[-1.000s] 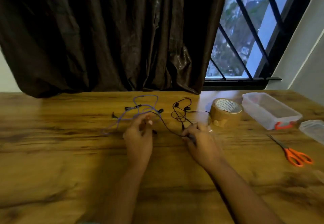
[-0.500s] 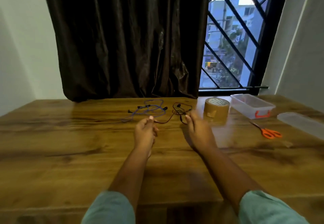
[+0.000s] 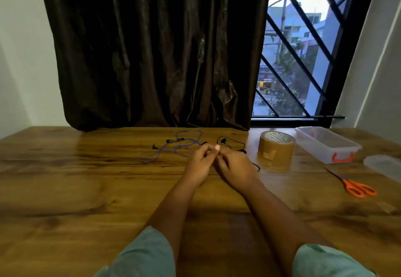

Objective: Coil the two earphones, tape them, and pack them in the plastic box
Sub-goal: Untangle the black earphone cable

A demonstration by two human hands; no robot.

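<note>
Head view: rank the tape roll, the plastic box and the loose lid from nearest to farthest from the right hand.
1. Tape roll, just right of the right hand.
2. Plastic box, farther right, toward the window.
3. Lid, farthest right, at the picture's edge.

A room in a home: a wooden table (image 3: 86, 190) stands against a window (image 3: 303, 59) with a black diagonal grille, a dark brown curtain (image 3: 152, 48) drawn across, plain walls, buildings outside.
</note>
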